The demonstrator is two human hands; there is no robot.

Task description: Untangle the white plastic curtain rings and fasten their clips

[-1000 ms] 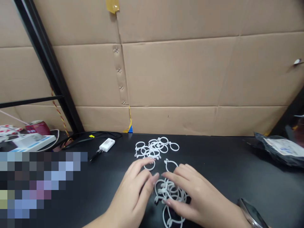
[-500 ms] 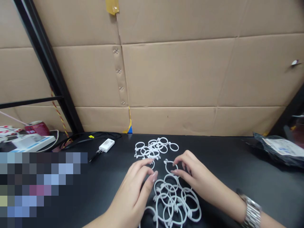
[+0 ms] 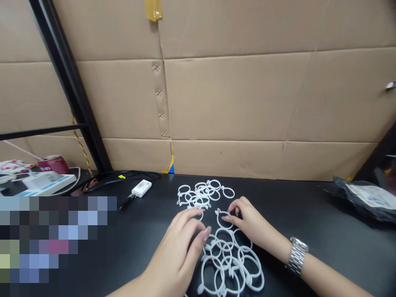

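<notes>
Both hands are working over a mess of white plastic rings on the black tabletop. The left hand is lying loose and flat, fingers spread, nothing pinched. Its fingertips are just touching one ring, which is sitting in front of that grip.

The right hand is curling in, thumb and forefinger coming together at the rim of a single loose ring. I can't tell whether that grip is actually closing on it or only touching.

The big tangled heap is lying right below both grips, between the wrists. A second heap is sitting just beyond the fingertips.

My worries:
- These rings have little tabs, and the ones in the heap are overlapping like crazy, so lifting one is probably going to drag its neighbours along.
- A thin rim on a slick tabletop is looking easy to fumble, and it could skate off into the far heap.
- The right wrist, with its metal watch, is hovering beside the near heap, so a careless sweep could scatter it.
</notes>
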